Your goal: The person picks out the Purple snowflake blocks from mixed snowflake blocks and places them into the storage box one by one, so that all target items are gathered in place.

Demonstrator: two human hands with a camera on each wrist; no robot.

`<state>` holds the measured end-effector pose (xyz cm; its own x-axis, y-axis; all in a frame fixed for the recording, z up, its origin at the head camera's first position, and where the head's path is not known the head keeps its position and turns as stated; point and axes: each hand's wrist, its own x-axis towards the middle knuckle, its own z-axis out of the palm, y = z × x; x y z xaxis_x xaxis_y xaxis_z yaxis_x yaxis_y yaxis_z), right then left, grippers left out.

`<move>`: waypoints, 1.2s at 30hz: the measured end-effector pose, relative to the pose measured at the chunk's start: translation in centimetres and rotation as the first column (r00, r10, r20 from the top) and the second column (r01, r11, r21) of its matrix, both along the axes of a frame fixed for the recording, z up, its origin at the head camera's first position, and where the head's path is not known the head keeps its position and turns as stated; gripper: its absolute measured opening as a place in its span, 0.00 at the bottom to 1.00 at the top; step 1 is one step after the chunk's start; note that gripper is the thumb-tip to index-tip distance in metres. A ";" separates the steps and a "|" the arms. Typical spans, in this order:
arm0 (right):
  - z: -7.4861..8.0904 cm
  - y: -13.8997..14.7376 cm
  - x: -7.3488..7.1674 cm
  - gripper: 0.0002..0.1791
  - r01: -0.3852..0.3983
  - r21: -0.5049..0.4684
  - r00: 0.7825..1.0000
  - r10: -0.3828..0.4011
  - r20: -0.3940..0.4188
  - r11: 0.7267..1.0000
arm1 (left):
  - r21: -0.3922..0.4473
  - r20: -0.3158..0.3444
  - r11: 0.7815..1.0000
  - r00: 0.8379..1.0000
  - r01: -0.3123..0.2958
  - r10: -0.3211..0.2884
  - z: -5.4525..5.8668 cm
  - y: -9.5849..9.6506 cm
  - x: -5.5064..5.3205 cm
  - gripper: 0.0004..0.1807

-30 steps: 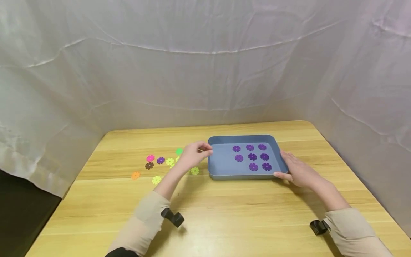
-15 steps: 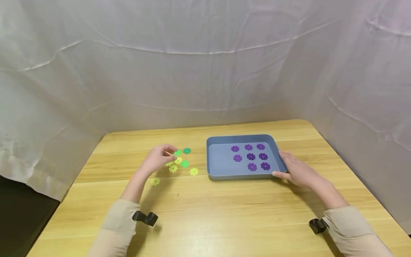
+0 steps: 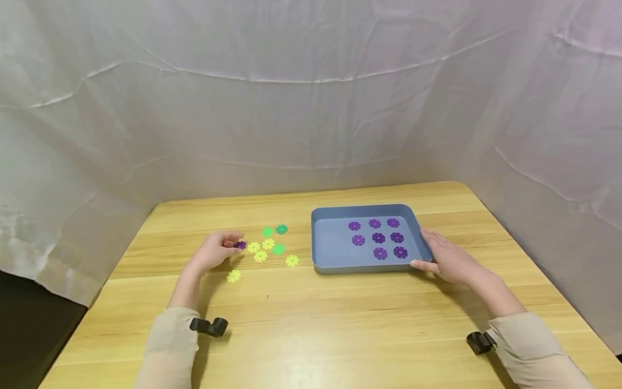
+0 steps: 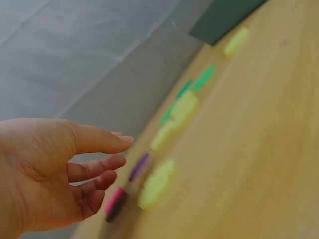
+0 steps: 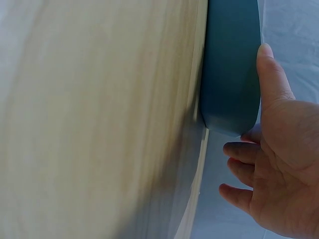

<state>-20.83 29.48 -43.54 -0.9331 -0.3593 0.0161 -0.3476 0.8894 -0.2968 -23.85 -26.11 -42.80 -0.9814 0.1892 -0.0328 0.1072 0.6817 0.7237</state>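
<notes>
My left hand [image 3: 216,249] hovers at the left of the loose flower-shaped discs, thumb and fingers apart. Just past its fingertips in the left wrist view, a purple disc [image 4: 139,167] lies on the table, with a pink disc [image 4: 114,200] and a dark brown disc [image 4: 116,206] below. My right hand [image 3: 452,258] holds the blue-grey tray [image 3: 330,246] by its near right corner, thumb at the front rim and fingers along the right side. Several purple discs [image 3: 378,237] lie in rows on the right part of the tray floor.
Between left hand and tray lie several yellow discs [image 3: 260,256], two bright green discs [image 3: 278,249] and a teal disc [image 3: 282,229]. One yellow disc [image 3: 233,276] lies nearer the front. A pale cloth [image 3: 311,119] hangs around the wooden table [image 3: 316,324].
My left hand has moved left from the tray's left edge, over the yellow and green discs, to the purple disc. My right hand stays at the tray corner.
</notes>
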 end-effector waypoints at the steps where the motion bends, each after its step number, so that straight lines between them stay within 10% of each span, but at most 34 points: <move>1: 0.0 0.0 0.0 0.55 -0.001 0.001 1.000 0.001 0.000 1.000 | 0.000 0.001 1.000 1.000 -0.008 0.008 -0.4 -0.2 -0.2 0.24; 24: -0.1 -0.1 0.0 0.54 0.006 0.001 1.000 -0.006 0.009 1.000 | -0.117 0.023 0.992 0.999 -0.039 0.042 -0.5 -0.7 -2.1 0.18; 36: -0.2 0.0 0.1 0.55 0.015 0.001 1.000 -0.015 0.015 1.000 | -0.106 -0.028 0.992 0.997 -0.071 0.068 0.6 0.5 -1.1 0.09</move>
